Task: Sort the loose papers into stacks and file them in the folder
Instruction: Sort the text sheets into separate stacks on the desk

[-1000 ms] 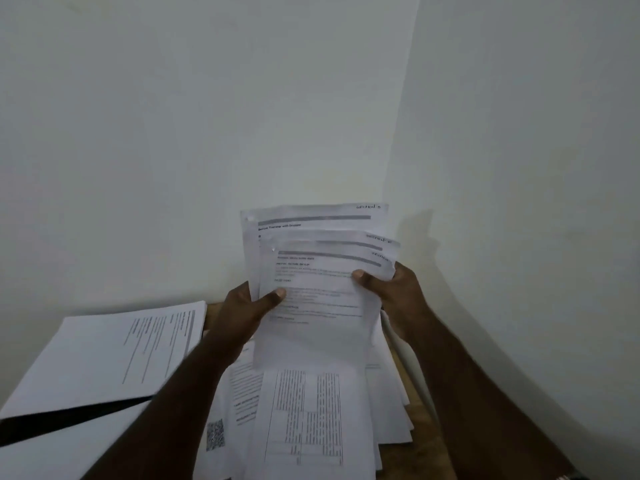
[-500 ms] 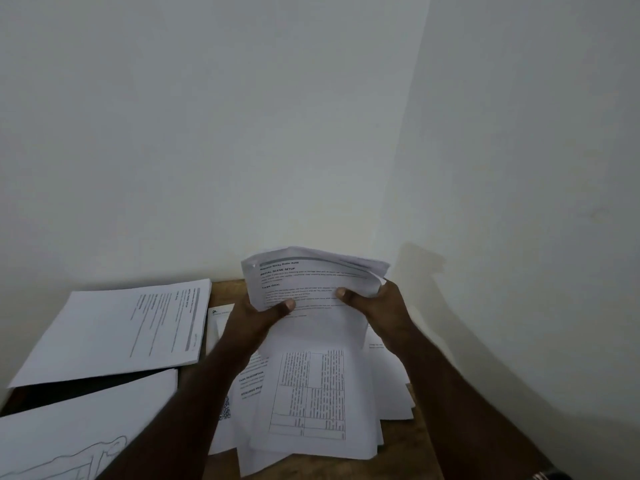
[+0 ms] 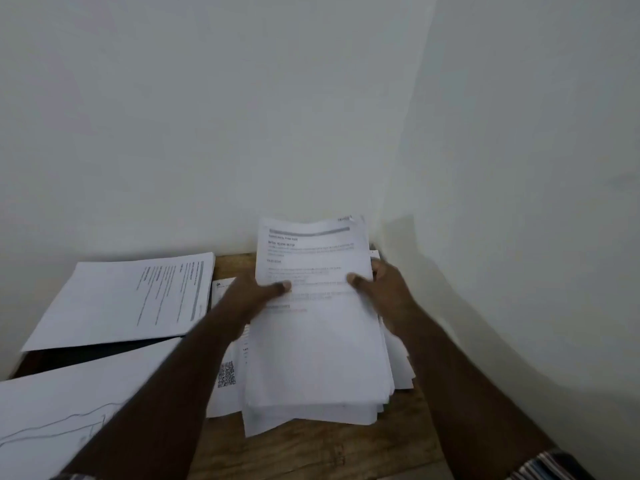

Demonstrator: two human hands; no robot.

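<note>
Gripping a sheaf of printed sheets (image 3: 313, 306) from both sides, the hands are right over the messy pile (image 3: 363, 415) at the back corner of the wooden table (image 3: 311, 452). The left hand (image 3: 247, 299) curls round the sheaf's left edge, thumb pressed flat on the top page; the right hand (image 3: 384, 292) clasps the right edge the same way, thumb on the print. The top page is thin white paper, slightly wavy along its upper edge, with a grey header bar and blurred lines of text. The sheaf's lower end lies on the pile, whose corners fan out unevenly; one sheet beneath shows a square QR code (image 3: 227, 374). Off to the left, a neater rectangular stack (image 3: 128, 301) of printed pages lies turned sideways, and nearer still a sheet with a line drawing (image 3: 65, 420). Between them shows a dark flat strip (image 3: 86, 356), perhaps the folder; I cannot tell. The wood is brown and grainy, the walls (image 3: 207, 116) plain and matte.
</note>
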